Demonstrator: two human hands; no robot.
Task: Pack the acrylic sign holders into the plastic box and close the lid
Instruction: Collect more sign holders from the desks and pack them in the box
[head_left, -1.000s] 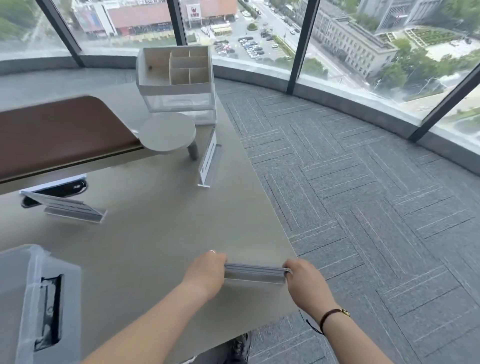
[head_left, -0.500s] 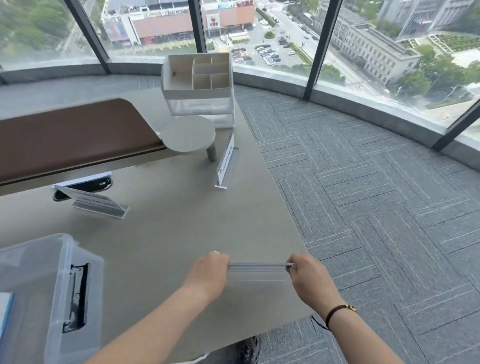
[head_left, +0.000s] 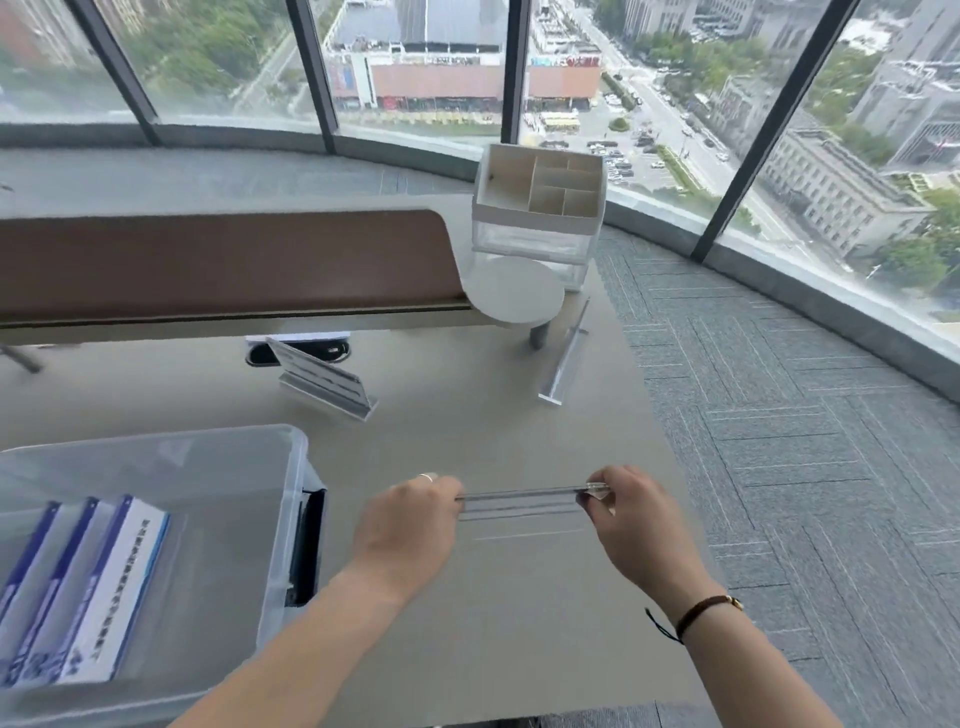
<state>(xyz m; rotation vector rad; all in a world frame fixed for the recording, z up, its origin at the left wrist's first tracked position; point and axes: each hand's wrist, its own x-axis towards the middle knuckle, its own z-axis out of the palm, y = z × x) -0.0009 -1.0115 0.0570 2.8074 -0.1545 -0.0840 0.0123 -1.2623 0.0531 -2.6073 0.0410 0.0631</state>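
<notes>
A clear acrylic sign holder (head_left: 519, 503) hangs level just above the grey table. My left hand (head_left: 408, 525) grips its left end and my right hand (head_left: 631, 514) pinches its right end. The open clear plastic box (head_left: 249, 447) stands at the lower left, left of my left hand, with several blue-and-white sign holders (head_left: 88, 587) lying inside. A second acrylic sign holder (head_left: 324, 379) stands on the table behind the box. A third acrylic sign holder (head_left: 563, 358) stands edge-on near the table's right side.
A brown-topped raised shelf (head_left: 223, 260) with a round white end crosses the back of the table. A white divided organizer (head_left: 540, 208) sits on a clear drawer unit at the back right. The table edge drops to grey carpet (head_left: 779, 441) on the right.
The holder has been lifted off the table's near edge and carried left toward the box. The view has swung left, bringing the box and its contents into sight.
</notes>
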